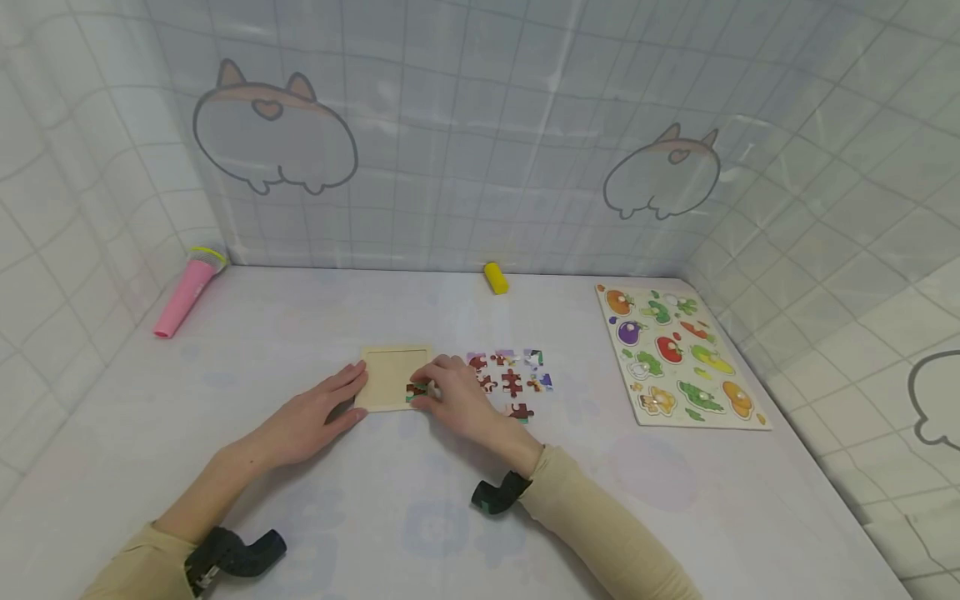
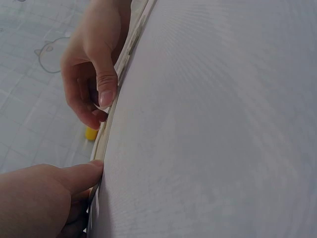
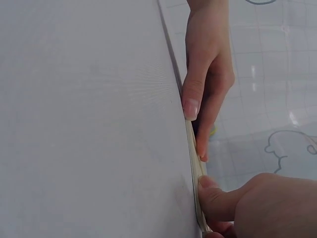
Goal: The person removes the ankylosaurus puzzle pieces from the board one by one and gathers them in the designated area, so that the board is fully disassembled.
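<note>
In the head view a shallow wooden puzzle tray (image 1: 386,375) lies on the table. My left hand (image 1: 307,421) rests along its left edge, with its fingertips on the frame and its thumb at the near corner. My right hand (image 1: 461,400) reaches over the tray's right side. Its thumb and fingers pinch a brown and green jigsaw piece (image 1: 415,392) in the near right corner, partly covered by the fingertips. Several loose jigsaw pieces (image 1: 512,383) lie to the right of the tray, some partly behind the right hand. Both wrist views show the tray edge-on between the two hands.
A wooden vegetable puzzle board (image 1: 678,358) lies at the right. A yellow block (image 1: 496,278) is near the back wall. At the far left lies a pink toy microphone (image 1: 187,292). Curtains with a grid pattern surround the table (image 1: 360,517).
</note>
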Available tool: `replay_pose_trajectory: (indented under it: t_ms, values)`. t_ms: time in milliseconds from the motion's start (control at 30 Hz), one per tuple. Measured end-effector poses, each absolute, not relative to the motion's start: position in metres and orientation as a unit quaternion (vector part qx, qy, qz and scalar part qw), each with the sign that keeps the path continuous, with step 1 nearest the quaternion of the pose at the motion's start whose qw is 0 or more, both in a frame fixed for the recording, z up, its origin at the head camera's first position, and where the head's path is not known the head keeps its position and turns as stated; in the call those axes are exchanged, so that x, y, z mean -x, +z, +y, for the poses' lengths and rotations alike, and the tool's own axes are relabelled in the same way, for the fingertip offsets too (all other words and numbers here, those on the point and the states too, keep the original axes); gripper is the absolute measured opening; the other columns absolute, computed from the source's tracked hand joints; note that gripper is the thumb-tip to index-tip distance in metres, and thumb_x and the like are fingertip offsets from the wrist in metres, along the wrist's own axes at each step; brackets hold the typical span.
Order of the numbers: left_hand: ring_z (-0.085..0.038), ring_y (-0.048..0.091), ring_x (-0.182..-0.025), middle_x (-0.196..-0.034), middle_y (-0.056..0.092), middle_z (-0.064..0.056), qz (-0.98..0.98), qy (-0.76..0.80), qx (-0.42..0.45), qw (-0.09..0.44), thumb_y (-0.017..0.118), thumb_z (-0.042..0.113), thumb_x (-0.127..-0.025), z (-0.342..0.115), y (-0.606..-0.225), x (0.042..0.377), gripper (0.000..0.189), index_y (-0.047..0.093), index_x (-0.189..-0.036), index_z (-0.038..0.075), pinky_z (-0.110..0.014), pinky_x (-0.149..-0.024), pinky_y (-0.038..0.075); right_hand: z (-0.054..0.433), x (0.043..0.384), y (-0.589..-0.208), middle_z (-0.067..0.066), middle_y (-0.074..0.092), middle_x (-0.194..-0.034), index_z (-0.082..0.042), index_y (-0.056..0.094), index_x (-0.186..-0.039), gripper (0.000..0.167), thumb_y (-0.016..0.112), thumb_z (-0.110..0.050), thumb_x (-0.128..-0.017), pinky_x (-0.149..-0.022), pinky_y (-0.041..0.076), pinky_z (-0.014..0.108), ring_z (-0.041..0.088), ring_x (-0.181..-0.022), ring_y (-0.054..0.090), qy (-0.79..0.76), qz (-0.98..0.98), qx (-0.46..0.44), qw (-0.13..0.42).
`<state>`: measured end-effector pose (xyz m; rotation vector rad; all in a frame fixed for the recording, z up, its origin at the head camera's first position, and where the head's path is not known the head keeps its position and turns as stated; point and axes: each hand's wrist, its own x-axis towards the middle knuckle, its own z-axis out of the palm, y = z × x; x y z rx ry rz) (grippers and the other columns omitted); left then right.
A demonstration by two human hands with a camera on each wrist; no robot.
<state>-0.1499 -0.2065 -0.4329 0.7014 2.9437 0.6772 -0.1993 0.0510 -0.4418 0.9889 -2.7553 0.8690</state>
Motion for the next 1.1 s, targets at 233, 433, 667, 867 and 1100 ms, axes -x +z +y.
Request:
replay_pose_trajectory:
  t_ms: [233, 433, 667, 867, 1100]
  values:
    - [-0.040, 0.031, -0.146, -0.161, 0.032, -0.018, 0.948, 0.218, -0.230, 0.013, 0.058, 0.034, -0.102, -0.2067, -0.4343, 0.1499, 0.063, 0.040, -0.150, -0.003, -0.056, -0.113, 0.034, 0.0513, 0.1981, -0.4427, 0.000, 0.066, -0.106, -0.013, 0.072, -0.115, 0.028, 0.077, -0.025, -0.089, -0.078, 0.037, 0.023, 0.014, -0.090, 0.051, 0.287, -0.900, -0.324, 0.043]
    - [-0.040, 0.029, -0.147, -0.162, 0.030, -0.017, 0.951, 0.216, -0.222, 0.025, 0.058, 0.034, -0.102, -0.2070, -0.4347, 0.1509, 0.064, 0.038, -0.151, -0.002, -0.056, -0.114, 0.033, 0.0501, 0.1982, -0.4436, 0.002, 0.064, -0.106, -0.012, 0.070, -0.120, 0.034, 0.077, -0.024, -0.089, -0.077, 0.037, 0.022, 0.014, -0.090, 0.051, 0.290, -0.900, -0.322, 0.048]
    - [-0.040, 0.029, -0.148, -0.162, 0.029, -0.017, 0.950, 0.219, -0.221, 0.027, 0.058, 0.033, -0.102, -0.2069, -0.4338, 0.1507, 0.064, 0.038, -0.151, -0.002, -0.056, -0.115, 0.032, 0.0484, 0.1966, -0.4441, 0.005, 0.062, -0.104, -0.008, 0.068, -0.125, 0.042, 0.079, -0.023, -0.087, -0.079, 0.040, 0.026, 0.018, -0.091, 0.052, 0.296, -0.902, -0.309, 0.055]
    - [-0.039, 0.028, -0.148, -0.162, 0.029, -0.017, 0.950, 0.218, -0.220, 0.029, 0.059, 0.032, -0.101, -0.2068, -0.4347, 0.1507, 0.064, 0.038, -0.151, -0.002, -0.056, -0.115, 0.032, 0.0483, 0.1961, -0.4450, 0.004, 0.061, -0.103, -0.010, 0.071, -0.120, 0.036, 0.079, -0.022, -0.087, -0.079, 0.041, 0.024, 0.016, -0.091, 0.051, 0.304, -0.902, -0.302, 0.046]
    - [-0.040, 0.027, -0.148, -0.162, 0.028, -0.018, 0.950, 0.220, -0.221, 0.034, 0.058, 0.032, -0.102, -0.2071, -0.4345, 0.1509, 0.064, 0.038, -0.151, -0.003, -0.056, -0.115, 0.031, 0.0485, 0.1967, -0.4454, 0.002, 0.060, -0.102, -0.012, 0.067, -0.118, 0.037, 0.081, -0.020, -0.085, -0.082, 0.041, 0.025, 0.015, -0.093, 0.049, 0.318, -0.896, -0.304, 0.059]
